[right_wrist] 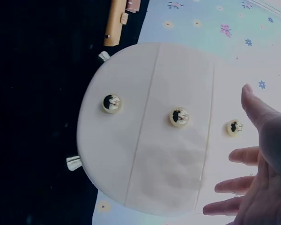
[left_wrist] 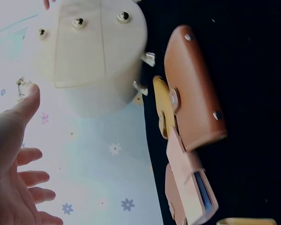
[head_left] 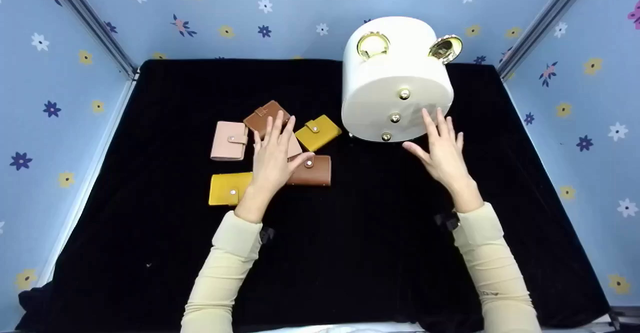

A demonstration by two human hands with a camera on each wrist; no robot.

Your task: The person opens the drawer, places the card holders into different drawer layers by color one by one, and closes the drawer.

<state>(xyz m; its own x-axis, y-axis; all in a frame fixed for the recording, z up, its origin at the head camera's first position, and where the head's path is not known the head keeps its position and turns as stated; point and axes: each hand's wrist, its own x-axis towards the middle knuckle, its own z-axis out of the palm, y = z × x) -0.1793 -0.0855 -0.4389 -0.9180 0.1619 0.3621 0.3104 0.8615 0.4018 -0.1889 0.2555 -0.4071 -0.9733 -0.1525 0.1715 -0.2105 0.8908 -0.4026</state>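
Observation:
My left hand hovers over a group of small snap-strap card wallets, fingers spread and holding nothing. Around it lie a pink wallet, a brown one, a yellow one, a second brown wallet and a second yellow wallet. Another pink wallet is partly hidden behind the hand. With fingers spread, my right hand is at the front of a white rounded drawer box, overlapping its lower right edge. Three gold knobs run down the drawer fronts.
The wallets and box are on a black cloth. Two gold-rimmed round ears top the box, and small metal feet stick out below. Blue flowered panels enclose the back and sides.

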